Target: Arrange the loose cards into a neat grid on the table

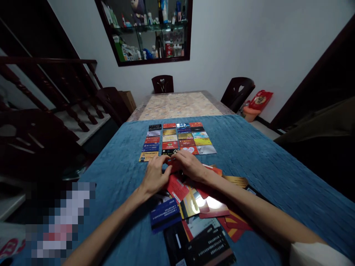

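Apparently pinching a red card [174, 166] by its left side with the left hand [155, 172], thumb set against bent fingers; touching it from the right with the right hand [191, 166], fingers curled over, grip impossible to tell (thumb hidden). Held between a grid of cards [169, 145] and a loose, overlapping pile of cards [190, 205], probably steadied two-handed against skewing. Laid in four columns, likely to keep each face readable. Thin, rectangular, plastic-looking, some glossy; set on ribbed, soft-looking blue cloth [116, 162] over a patterned counter [177, 104].
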Demonstrator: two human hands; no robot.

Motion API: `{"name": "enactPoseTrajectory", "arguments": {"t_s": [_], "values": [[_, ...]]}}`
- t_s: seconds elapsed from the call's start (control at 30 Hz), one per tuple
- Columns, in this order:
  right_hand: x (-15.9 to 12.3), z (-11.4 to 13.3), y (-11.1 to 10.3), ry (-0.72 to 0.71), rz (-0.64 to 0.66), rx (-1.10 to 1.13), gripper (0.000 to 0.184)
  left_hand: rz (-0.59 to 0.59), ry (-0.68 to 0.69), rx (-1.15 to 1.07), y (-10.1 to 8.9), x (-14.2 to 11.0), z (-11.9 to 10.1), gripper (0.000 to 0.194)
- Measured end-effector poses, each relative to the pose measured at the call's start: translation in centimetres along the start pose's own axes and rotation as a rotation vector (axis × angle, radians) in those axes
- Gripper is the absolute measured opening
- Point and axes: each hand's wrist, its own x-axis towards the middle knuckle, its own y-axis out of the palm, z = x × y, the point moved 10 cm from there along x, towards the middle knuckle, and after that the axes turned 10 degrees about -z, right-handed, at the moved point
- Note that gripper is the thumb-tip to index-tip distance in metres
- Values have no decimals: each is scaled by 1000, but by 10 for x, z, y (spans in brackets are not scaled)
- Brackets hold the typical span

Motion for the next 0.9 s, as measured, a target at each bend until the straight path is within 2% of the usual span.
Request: {"name": "enactPoseTrajectory", "arguments": {"t_s": [0.17, 0.3, 0.5, 0.9], "values": [[-2, -5, 5, 36, 20, 14, 24, -2, -113, -98, 7, -2, 15, 11], [-1, -5, 6, 66, 155, -54, 33, -32, -167, -123, 4, -6, 26, 11], [2, -12, -7, 148, 327, -204, 51, -54, -235, -135, 0, -9, 45, 14], [2, -4, -8, 29, 356, -330, 45, -90, -218, -149, 0, -6, 44, 16]]}}
